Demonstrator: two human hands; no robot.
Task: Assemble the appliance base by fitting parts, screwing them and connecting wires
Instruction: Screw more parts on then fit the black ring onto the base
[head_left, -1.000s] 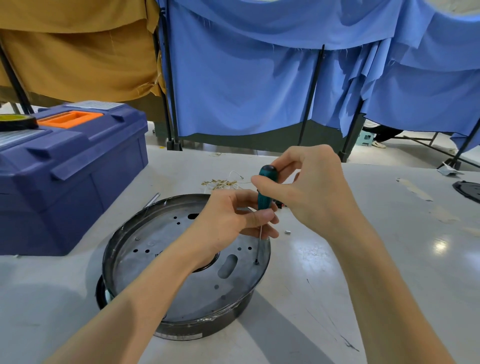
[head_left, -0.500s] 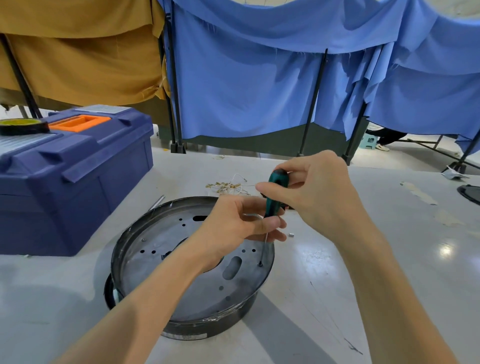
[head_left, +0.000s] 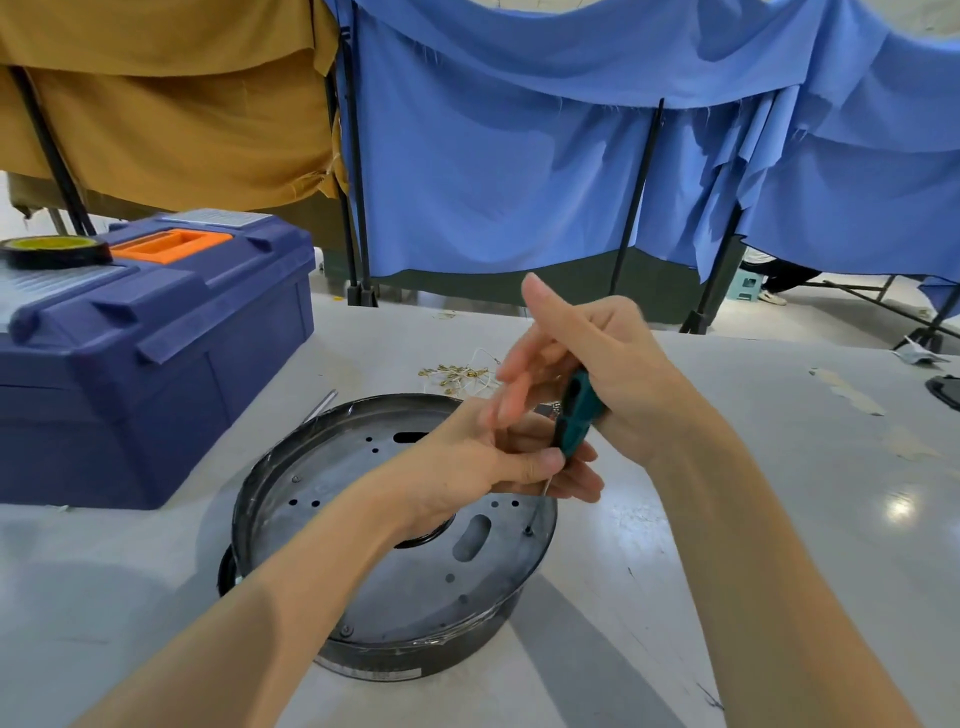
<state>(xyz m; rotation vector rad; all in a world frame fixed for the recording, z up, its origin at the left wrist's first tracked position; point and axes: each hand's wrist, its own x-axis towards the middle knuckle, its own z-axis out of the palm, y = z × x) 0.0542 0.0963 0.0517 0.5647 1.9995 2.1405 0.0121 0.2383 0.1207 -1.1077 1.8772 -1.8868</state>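
Pinching screwdriver (head_left: 576, 410) in left hand (head_left: 478, 462) grip, tip on base (head_left: 415, 587)

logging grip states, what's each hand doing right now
left hand: pinching the teal screwdriver near its shaft
right hand: open, fingers straight, palm by the handle

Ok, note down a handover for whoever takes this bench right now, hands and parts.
Left hand: pinches the teal-handled screwdriver low on its handle, steadying it.
Right hand: fingers straight, blurred, palm against the handle.
Screwdriver tip sits on a right-rim screw of the round grey metal base.
Done: a front-rim screw appears seated.
To do: finish this screw; the brass-tipped wires lie loose behind the base.
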